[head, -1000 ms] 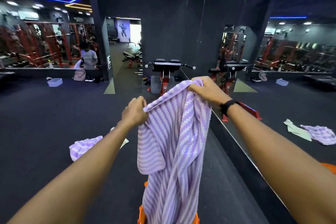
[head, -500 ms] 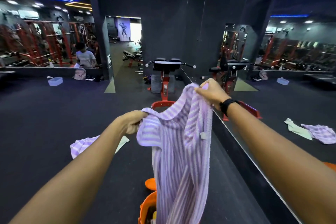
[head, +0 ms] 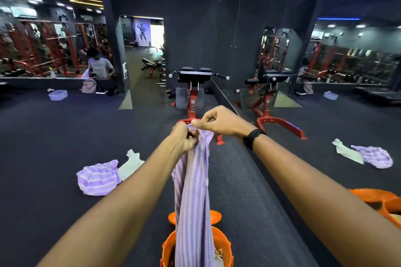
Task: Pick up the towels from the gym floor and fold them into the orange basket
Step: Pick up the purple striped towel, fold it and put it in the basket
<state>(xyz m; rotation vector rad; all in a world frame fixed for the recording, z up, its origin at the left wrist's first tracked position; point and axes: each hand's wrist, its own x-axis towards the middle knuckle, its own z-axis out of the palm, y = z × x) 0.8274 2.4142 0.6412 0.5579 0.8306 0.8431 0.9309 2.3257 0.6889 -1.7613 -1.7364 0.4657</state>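
In the head view, the left hand (head: 184,136) and right hand (head: 219,120) meet at centre, fingers curled and pinching the top edge of the purple striped towel (head: 192,191). It hangs narrow and bunched toward 6 o'clock into the orange basket (head: 223,243). Another purple towel (head: 97,178) lies crumpled on the floor at 9 o'clock, a pale cloth (head: 130,165) touching it.

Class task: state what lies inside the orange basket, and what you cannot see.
The hanging striped towel, held by both hands, drops into the orange basket. Beside it a frayed pale cloth edge shows. The rest of the basket's inside is hidden by the towel.
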